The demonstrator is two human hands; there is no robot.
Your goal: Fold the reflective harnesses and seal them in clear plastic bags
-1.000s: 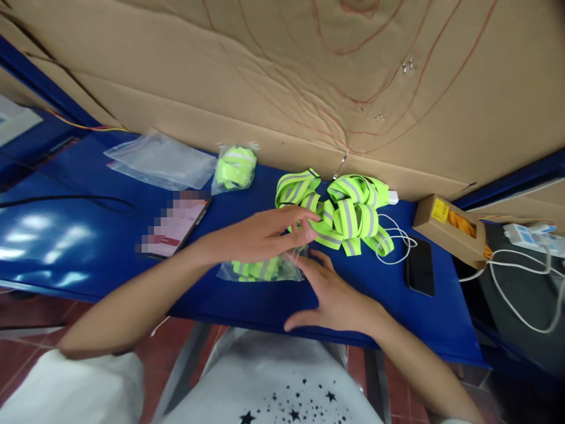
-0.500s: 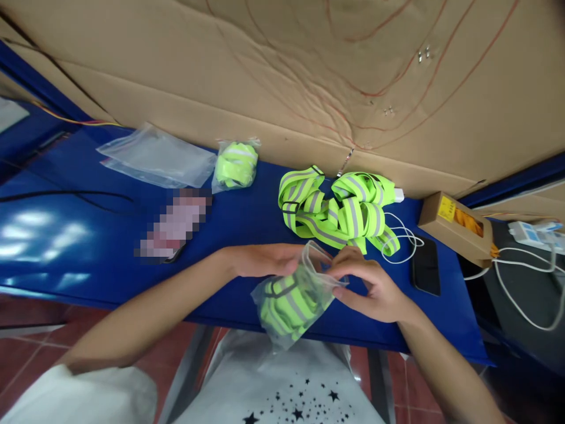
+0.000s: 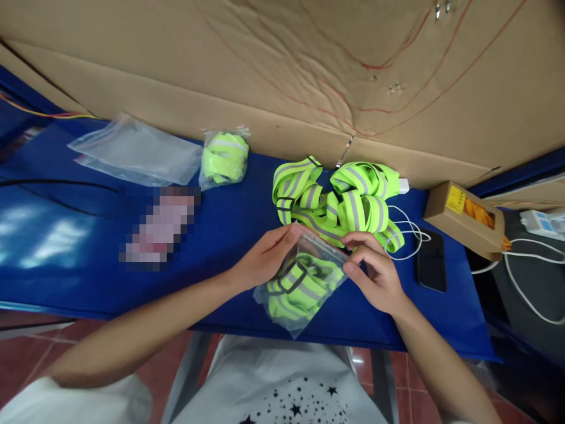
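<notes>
Both hands hold a clear plastic bag stuffed with neon-yellow reflective straps, raised just above the near edge of the blue bench. The left hand has its grip pinching the bag's top left corner; the right hand pinches the top right corner, fingertips pressed on the bag's mouth. Just behind lies a loose heap of reflective straps. Farther left sit a filled strap bag and empty plastic bags. A black phone lies right of the hands.
</notes>
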